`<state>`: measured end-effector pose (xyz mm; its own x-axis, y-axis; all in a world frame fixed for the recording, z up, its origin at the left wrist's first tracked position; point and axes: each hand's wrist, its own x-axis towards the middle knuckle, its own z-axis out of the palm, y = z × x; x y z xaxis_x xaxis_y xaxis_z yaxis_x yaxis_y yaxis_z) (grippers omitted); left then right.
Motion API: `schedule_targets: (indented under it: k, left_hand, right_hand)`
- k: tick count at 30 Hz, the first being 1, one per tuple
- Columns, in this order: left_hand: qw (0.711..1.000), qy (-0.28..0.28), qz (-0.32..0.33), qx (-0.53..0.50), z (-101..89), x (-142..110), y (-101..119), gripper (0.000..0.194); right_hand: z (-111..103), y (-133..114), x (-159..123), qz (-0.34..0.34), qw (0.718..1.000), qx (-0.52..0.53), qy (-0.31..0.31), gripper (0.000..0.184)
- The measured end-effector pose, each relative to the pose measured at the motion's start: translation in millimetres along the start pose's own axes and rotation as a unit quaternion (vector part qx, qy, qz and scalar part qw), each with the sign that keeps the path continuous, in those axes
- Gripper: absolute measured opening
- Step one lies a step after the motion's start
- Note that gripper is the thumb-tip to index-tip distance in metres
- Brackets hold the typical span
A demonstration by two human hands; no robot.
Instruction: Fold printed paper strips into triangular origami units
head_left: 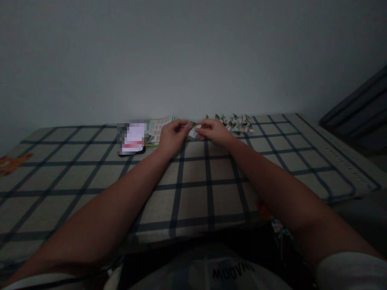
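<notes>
A small piece of printed paper (192,131), white with green, is pinched between both hands just above the tablecloth. My left hand (173,136) grips its left side with thumb and fingertips. From the other side, my right hand (215,132) closes its thumb and fingers on the right part. Printed paper sheets (157,129) lie flat in a stack just left of my left hand. Several small folded paper pieces (238,123) sit in a cluster beyond and to the right of my right hand. The light is dim, so the paper's print is unreadable.
A phone (133,137) with a lit, blurred screen lies left of the paper sheets. The table wears a checked cloth (193,201), with an orange printed figure (13,163) at far left. Behind it rises a plain wall (187,56). A dark ridged object (356,100) stands at right.
</notes>
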<state>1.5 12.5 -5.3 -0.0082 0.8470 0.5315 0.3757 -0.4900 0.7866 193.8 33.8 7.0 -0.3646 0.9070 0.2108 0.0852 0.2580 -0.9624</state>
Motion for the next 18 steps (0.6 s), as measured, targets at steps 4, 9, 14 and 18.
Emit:
schedule_targets:
  k: [4,9,14,18]
  left_hand:
    - [0.999,0.011,-0.017,-0.034,1.1,1,-1,0.040]
    - [0.992,-0.039,-0.056,-0.104,1.7,0,1,0.051]
    - [0.989,-0.066,-0.070,-0.113,-0.9,-1,5,0.052]
    - [0.988,-0.072,-0.084,-0.111,-3.7,0,9,0.051]
  right_hand:
    - [2,0,0,0.008,1.000,0.007,-0.001,0.017]
    - [-1,0,2,-0.001,0.999,0.024,0.023,0.019]
    - [-2,1,3,0.018,0.999,0.040,0.018,0.017]
    - [0,2,2,0.013,0.998,0.054,0.001,0.018]
